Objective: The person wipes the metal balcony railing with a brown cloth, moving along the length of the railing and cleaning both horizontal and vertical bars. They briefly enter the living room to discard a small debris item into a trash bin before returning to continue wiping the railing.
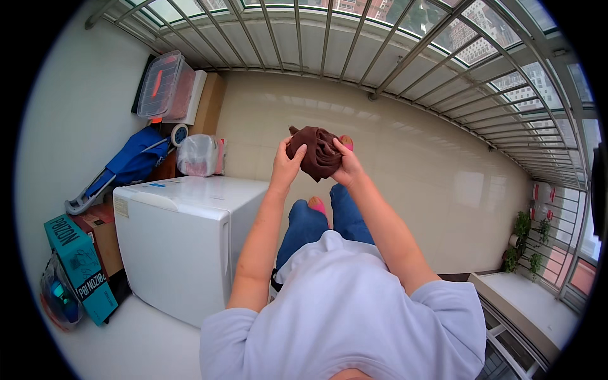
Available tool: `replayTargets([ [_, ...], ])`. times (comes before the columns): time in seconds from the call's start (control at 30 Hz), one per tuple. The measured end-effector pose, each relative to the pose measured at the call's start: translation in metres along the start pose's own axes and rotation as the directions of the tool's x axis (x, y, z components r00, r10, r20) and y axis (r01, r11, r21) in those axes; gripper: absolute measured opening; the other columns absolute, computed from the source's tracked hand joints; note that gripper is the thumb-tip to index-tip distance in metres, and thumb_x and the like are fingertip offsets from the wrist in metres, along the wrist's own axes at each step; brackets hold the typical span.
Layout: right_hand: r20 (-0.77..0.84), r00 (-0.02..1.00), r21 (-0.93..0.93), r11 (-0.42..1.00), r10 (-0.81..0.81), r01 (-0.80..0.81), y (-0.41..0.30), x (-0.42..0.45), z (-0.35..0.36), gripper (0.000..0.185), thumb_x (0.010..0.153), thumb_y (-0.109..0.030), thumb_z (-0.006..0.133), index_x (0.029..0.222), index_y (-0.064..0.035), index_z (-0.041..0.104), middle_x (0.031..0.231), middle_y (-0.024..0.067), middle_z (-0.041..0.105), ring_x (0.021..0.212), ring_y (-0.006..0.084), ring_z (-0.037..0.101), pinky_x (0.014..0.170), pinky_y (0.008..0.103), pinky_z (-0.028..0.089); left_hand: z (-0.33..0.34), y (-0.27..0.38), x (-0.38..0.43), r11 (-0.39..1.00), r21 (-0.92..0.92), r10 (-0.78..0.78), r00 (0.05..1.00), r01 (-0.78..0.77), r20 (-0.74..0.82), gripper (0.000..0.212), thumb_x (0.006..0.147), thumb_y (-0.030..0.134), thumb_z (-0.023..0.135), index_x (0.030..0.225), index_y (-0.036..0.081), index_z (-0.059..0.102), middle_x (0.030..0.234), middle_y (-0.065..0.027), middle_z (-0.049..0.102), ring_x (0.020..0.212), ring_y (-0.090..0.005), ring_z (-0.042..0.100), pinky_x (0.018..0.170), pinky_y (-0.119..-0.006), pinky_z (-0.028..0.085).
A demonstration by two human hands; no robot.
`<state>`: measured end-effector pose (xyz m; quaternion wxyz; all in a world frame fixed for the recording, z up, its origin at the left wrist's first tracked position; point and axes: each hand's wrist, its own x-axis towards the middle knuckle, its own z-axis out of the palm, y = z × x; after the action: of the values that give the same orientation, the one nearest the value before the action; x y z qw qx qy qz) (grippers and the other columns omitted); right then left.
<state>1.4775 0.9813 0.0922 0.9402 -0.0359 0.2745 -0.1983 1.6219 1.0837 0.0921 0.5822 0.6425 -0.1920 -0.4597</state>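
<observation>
A bundle of dark brown cloth [315,152], bunched into folds, is held up in front of me above the tiled floor. My left hand [287,164] grips its left side, with the thumb lying across the front. On the right side, my right hand [349,164] has hold of the cloth, its thumb near the upper edge. A small twisted end of the fabric sticks out at the upper left. The fingers behind the bundle are mostly hidden.
To my left stands a white mini fridge [175,237]. Beyond it are a folded blue trolley [135,154], a clear lidded storage box [164,85] and a plastic-wrapped bundle [197,154]. Metal railings [325,40] run along the windows. Potted plants [522,232] hang at far right.
</observation>
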Motion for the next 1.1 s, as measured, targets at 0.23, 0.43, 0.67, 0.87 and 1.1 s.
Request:
replayTargets([
  [0.23, -0.123, 0.988, -0.256, 0.959, 0.092, -0.121, -0.033, 0.097, 0.039, 0.053, 0.106, -0.043, 0.034, 0.142, -0.0060, 0.039, 0.148, 0.0125, 0.041, 0.136, 0.0292, 0.040, 0.113, 0.0521, 0.034, 0.010, -0.018, 0.075, 0.937, 0.279, 0.265, 0.948, -0.211, -0.174, 0.078, 0.083, 0.037, 0.079, 0.141, 0.000, 0.043, 0.131, -0.0176, 0.051, 0.118, -0.0258, 0.054, 0.096, -0.036, 0.047],
  [0.43, -0.365, 0.930, -0.773, 0.573, -0.051, -0.272, -0.079, 0.177, 0.056, 0.049, 0.104, -0.045, 0.041, 0.143, -0.0159, 0.042, 0.150, 0.0066, 0.035, 0.138, 0.0198, 0.033, 0.108, 0.0474, 0.034, 0.013, 0.013, 0.144, 0.932, -0.360, -0.155, 0.938, 0.036, -0.309, 0.048, 0.091, 0.030, 0.071, 0.127, 0.002, 0.057, 0.111, -0.0055, 0.065, 0.098, -0.0137, 0.062, 0.078, -0.029, 0.051],
  [0.67, -0.367, 0.911, -0.769, 0.490, 0.189, -0.412, -0.115, 0.287, 0.044, 0.049, 0.104, -0.048, 0.041, 0.134, -0.0098, 0.050, 0.131, 0.0081, 0.054, 0.122, 0.0218, 0.052, 0.104, 0.0434, 0.041, -0.013, -0.003, 0.234, 0.709, -0.704, -0.249, 0.948, 0.037, -0.200, 0.057, 0.096, 0.046, 0.059, 0.135, 0.005, 0.051, 0.127, -0.0078, 0.060, 0.115, -0.0198, 0.059, 0.095, -0.036, 0.050],
  [0.87, -0.335, 0.899, -0.575, 0.694, 0.282, -0.432, -0.104, 0.377, 0.029, 0.048, 0.103, -0.046, 0.046, 0.128, -0.0062, 0.054, 0.122, 0.0092, 0.062, 0.110, 0.0215, 0.059, 0.089, 0.0386, 0.050, -0.048, -0.065, 0.316, 0.424, -0.905, -0.252, 0.965, 0.042, -0.073, 0.067, 0.093, 0.057, 0.057, 0.141, 0.012, 0.044, 0.137, -0.0074, 0.053, 0.124, -0.0225, 0.053, 0.100, -0.041, 0.048],
  [1.1, -0.371, 0.925, -0.775, 0.522, 0.080, -0.356, -0.083, 0.520, -0.095, 0.036, 0.099, -0.037, 0.059, 0.119, -0.0070, 0.060, 0.106, 0.0053, 0.061, 0.089, 0.0172, 0.059, 0.083, 0.0355, 0.049, -0.123, -0.164, 0.414, 0.474, -0.842, -0.194, 0.963, 0.257, 0.185, 0.063, 0.091, 0.040, 0.068, 0.139, 0.008, 0.044, 0.130, -0.0118, 0.057, 0.115, -0.0246, 0.059, 0.095, -0.041, 0.053],
])
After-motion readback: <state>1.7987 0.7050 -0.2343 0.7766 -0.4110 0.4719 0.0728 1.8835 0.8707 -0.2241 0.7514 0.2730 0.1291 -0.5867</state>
